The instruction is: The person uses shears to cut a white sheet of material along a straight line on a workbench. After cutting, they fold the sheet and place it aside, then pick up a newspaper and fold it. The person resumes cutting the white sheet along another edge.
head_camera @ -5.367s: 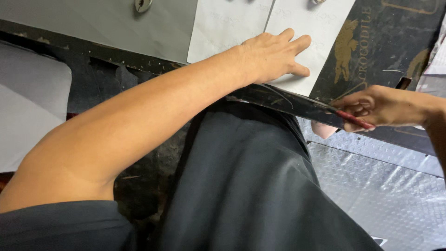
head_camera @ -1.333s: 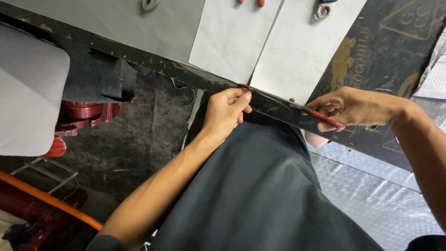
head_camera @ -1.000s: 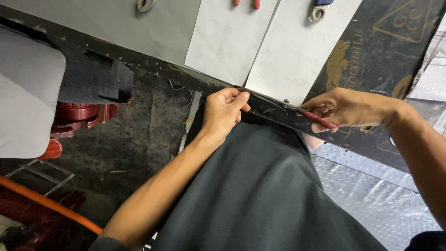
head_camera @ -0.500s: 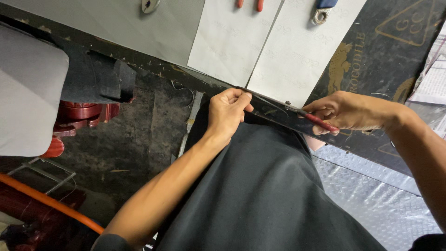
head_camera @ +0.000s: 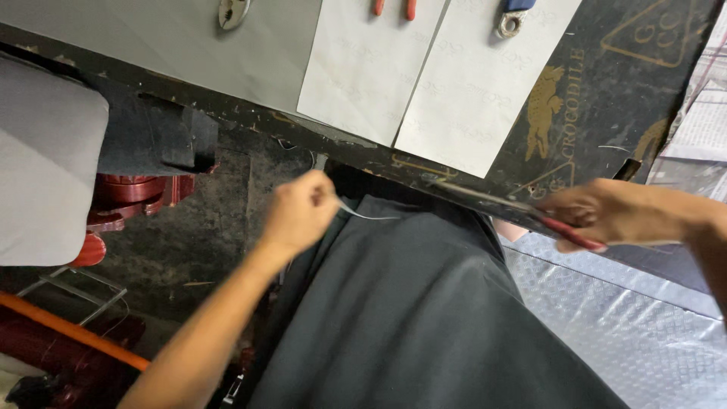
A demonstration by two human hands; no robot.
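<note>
My left hand is closed on the end of a thin pale strip that curves away from the table edge, over my dark trousers. My right hand grips red-handled scissors whose long blades lie along the dark table edge, pointing left. Two white paper sheets rest on the black table top just above the blades.
Pliers, a red-handled tool and a blue-handled tool lie at the table's far side. A grey cushion sits at left above red metal parts and an orange bar. Patterned metal flooring lies at right.
My left hand has pulled away from the table edge toward the left, drawing out a thin pale strip. The scissors stay at the edge.
</note>
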